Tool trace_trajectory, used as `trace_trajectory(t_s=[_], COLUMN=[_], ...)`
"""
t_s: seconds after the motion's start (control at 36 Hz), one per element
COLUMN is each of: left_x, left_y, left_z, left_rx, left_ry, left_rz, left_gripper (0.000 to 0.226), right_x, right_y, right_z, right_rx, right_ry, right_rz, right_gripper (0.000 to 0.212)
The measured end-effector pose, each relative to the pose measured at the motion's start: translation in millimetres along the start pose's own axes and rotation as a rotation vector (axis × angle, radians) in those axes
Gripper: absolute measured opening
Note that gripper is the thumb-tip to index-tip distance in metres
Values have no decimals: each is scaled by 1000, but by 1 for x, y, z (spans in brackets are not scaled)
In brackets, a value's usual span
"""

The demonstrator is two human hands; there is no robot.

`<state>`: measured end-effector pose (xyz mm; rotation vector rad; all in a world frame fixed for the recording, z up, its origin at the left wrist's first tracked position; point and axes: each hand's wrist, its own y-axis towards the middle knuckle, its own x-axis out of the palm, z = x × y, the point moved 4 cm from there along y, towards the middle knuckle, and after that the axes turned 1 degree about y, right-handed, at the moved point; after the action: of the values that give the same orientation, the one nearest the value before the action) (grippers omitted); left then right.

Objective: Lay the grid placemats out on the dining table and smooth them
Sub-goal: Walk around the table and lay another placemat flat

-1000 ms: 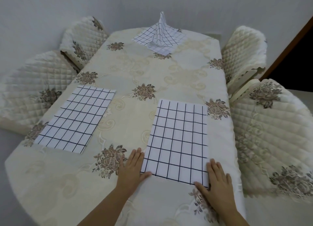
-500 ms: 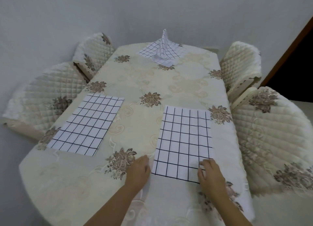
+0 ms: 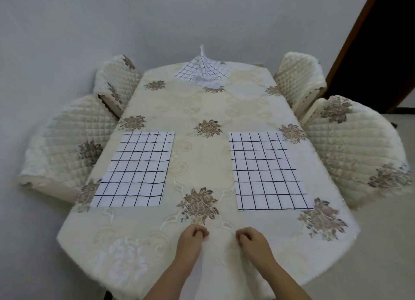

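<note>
Two flat mats: left placemat [image 3: 134, 171] and right placemat [image 3: 267, 171], white with a dark grid, both lying flat on the tablecloth [image 3: 202, 111].
Landmark: big flower motif [image 3: 199, 204] on the cloth, near-centre, just ahead of my hands.
Left placemat: left of the motif, apart from it, long side running away from me.
Right placemat: right of the motif, apart from it, roughly level with the left one.
Third placemat [image 3: 203, 71]: well beyond the motif at the table's far end, not flat, middle pulled up into a peak.
Left hand [image 3: 190, 238]: just nearer than the motif, slightly left, fingers curled in, on the cloth, no mat in it.
Right hand [image 3: 252, 240]: nearer than the motif, to its right, fingers curled in, on the cloth, no mat in it.
Hands vs mats: both clear of the mats' near edges, not touching.
Chairs [image 3: 74, 142]: quilted covers, two left of the motif, two right.
Doorway [image 3: 381, 41]: dark, far right beyond the motif.
</note>
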<state>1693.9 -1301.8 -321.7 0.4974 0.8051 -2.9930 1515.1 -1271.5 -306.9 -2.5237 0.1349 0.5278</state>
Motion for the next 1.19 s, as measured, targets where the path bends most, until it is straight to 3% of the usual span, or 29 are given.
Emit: trace_trajectory(t_s=[0.25, 0.67, 0.89, 1.19], left_x=[-5, 40, 152, 383], left_y=[-25, -78, -126, -202], left_z=[4, 130, 187, 248], left_rx=[6, 289, 446, 373], left_ry=[-72, -200, -208, -312], left_rz=[-72, -139, -275, -505], left_gripper=[29, 28, 26, 28], right_x=[5, -98, -211, -434], right_y=[-22, -61, -81, -132], right_z=[-17, -50, -30, 82], right_rx=[10, -154, -300, -327], right_ry=[249, 672, 748, 668], right_rz=[92, 281, 364, 628], right_gripper=[22, 25, 26, 28])
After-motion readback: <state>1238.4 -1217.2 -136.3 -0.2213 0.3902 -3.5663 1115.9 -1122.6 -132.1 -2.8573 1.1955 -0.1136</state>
